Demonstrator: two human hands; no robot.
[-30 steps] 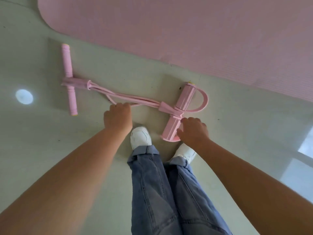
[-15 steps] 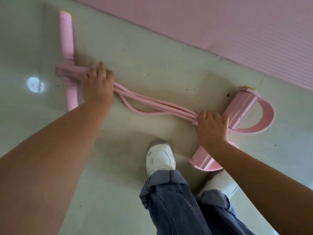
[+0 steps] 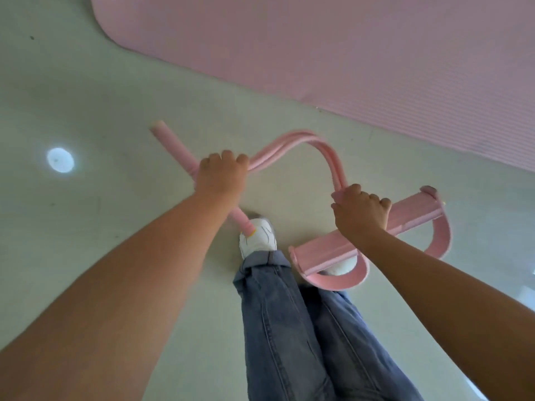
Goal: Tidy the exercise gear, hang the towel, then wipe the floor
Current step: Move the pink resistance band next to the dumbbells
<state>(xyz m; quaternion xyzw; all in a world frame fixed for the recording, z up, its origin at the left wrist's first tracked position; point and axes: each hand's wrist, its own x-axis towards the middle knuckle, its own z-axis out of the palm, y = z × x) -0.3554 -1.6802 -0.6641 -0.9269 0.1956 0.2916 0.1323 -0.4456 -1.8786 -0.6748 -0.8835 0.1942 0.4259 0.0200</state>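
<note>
Mat [image 3: 347,47]: pink, flat on the floor [image 3: 72,82], fills the upper right. Not yet rolled.

Puller [image 3: 318,149]: pink pedal resistance band. Half a second ago it lay stretched along the floor, tubes nearly straight between the ends. Now both ends are lifted and drawn toward each other, and the tubes bow up in an arch between the hands. Judgement: pickup is done and folding has begun; this is the first step of tidying the gear. Towel and wiping are untouched, and no towel is in view.

Orientation: the puller has no single long axis now, being bent. The handle bar [image 3: 170,143] runs from upper left to lower right, its lower end over the left shoe [image 3: 260,235]. The pedal bar [image 3: 405,212] runs from lower left to upper right, foot loops hanging below it.

Left hand [image 3: 221,175]: fingers curled round the handle bar where the tubes join.

Right hand [image 3: 359,209]: fingers curled round the pedal bar at the tube joint.
</note>
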